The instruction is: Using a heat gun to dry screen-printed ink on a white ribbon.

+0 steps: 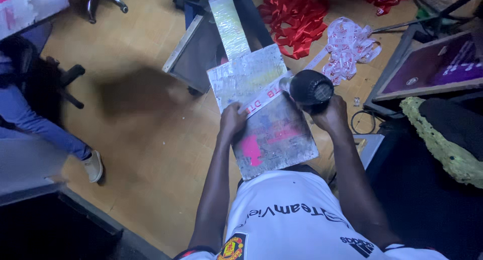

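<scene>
Workshop floor point(151, 134): tan boards, dimly lit, seen from above.
Dark table point(201, 49): angled at top centre, a long pale strip lying along it.
Framed purple screen point(432, 69): at right, leaning beside a yellow-green fuzzy cloth point(443, 149).
Another person's leg point(40, 129): blue trousers, pale shoe, far left.
Paint-stained board point(274, 134): flat in front of the person, grey-white with a pink patch near its lower left.
Red ribbon heap point(294, 18): loose on the floor, top centre.
White printed ribbon heap point(349, 44): just right of the red one; a length of it point(264, 96) runs slantwise across the board.
Black hair dryer point(309, 89): over the board's right edge, above the ribbon.
Right hand point(332, 114): fingers wrapped shut around the dryer's handle.
Left hand point(232, 120): fingers curled down, pressing the ribbon's near end onto the board's left edge.
</scene>
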